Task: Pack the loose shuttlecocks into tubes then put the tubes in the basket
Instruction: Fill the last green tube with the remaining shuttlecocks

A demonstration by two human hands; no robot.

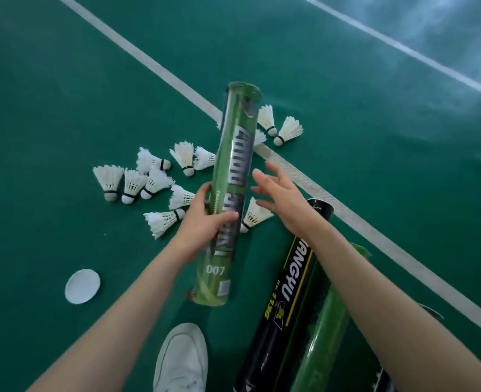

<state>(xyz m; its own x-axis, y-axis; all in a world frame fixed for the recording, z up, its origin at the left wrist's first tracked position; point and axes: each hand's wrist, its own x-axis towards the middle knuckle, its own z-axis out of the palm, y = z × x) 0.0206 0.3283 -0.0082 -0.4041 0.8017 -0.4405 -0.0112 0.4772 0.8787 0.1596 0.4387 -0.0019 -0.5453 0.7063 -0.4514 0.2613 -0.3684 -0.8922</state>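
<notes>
White lid (82, 286) lies on the floor, left. Loose shuttlecocks (149, 182) are scattered beside the floor's white line (154, 66). Left hand (205, 219) curls round the green tube (231, 193) mid-length, held above them, probably for loading. Right hand (279, 199) is spread, empty, just beside the tube. Black tube (284, 306) lies on the floor, right. No basket in view.

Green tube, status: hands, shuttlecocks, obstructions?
Left hand grips green tube mid-body. Right hand open beside it. Shuttlecocks loose on floor. Black tube lies under right forearm.
</notes>
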